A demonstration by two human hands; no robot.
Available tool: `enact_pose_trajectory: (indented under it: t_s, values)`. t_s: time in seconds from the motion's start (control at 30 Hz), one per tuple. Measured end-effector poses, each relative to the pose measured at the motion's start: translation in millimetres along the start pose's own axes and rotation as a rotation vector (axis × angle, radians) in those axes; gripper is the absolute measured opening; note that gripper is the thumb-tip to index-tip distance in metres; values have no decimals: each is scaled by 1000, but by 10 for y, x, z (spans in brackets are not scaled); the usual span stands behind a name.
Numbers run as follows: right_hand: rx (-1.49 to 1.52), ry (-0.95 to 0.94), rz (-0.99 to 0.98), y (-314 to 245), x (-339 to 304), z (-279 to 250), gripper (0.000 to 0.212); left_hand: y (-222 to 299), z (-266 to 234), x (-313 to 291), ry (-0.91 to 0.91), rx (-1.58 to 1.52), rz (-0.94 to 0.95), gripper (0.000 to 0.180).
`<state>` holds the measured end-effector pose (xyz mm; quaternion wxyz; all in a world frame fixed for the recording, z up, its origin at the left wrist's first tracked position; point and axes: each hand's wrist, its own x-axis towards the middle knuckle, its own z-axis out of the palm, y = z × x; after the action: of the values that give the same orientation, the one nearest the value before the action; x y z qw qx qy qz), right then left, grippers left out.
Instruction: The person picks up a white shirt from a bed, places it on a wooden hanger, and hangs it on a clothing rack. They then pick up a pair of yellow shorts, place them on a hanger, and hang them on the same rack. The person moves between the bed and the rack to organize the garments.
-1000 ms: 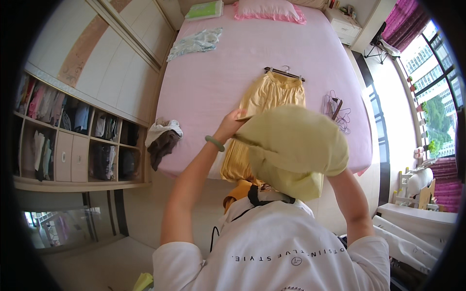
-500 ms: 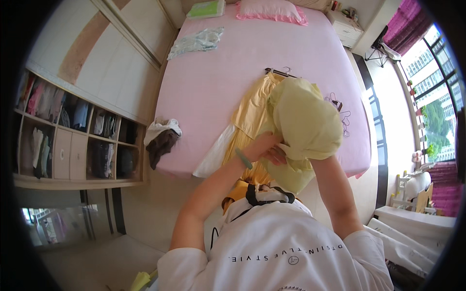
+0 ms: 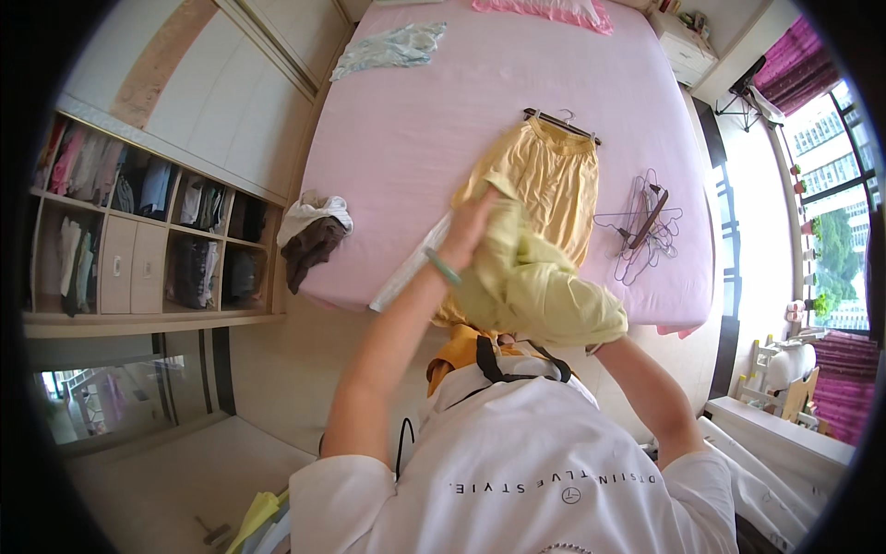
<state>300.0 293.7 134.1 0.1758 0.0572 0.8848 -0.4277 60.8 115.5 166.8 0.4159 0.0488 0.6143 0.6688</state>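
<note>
Over the near edge of the bed I hold up a pale yellow-green garment (image 3: 549, 291), bunched and hanging in folds. My left hand (image 3: 469, 231) grips its upper left part, the fingers slightly blurred. My right forearm (image 3: 651, 379) runs up to the lower right of the cloth, which covers the right hand and its fingers. Beyond lies a shiny golden-yellow garment (image 3: 554, 180) with a gathered waist, attached to a dark hanger (image 3: 561, 126) with a metal hook. A white cloth (image 3: 415, 263) shows beside it on the left.
Several loose hangers (image 3: 641, 222) lie tangled on the pink bed sheet (image 3: 397, 157) at right. Brown and white clothes (image 3: 316, 235) are heaped at the bed's left edge. A patterned light cloth (image 3: 388, 48) rests farther back. An open wardrobe (image 3: 138, 226) stands left.
The yellow-green garment has come down and left, collapsing from a rounded bulge into folds. My left hand has moved up and forward with it. More of the golden garment and the loose hangers now shows.
</note>
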Motion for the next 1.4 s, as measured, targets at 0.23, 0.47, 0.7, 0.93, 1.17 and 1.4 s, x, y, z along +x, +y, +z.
enact_pose_trajectory:
  t_s: [0.23,0.47,0.7,0.93,1.17,1.4]
  values:
    - [588,173,-34,303,-891,-580,38,77,-2285,-48,512,-303,204,53]
    - [737,591,487,1548,-516,-682,19,720,-1719,-342,197,-233,119,45]
    - [906,327,-157,-911,729,-221,19,914,548,-719,126,841,588,31]
    - [843,27,-153,-596,104,-169,20,294,1486,-1411,-345,941,724,27]
    - [1064,435,-35,-428,448,-566,23,844,1371,-1165,-63,1048,787,50]
    - [1425,335,-19,-592,764,-631,26,485,1056,-753,-386,477,341,41]
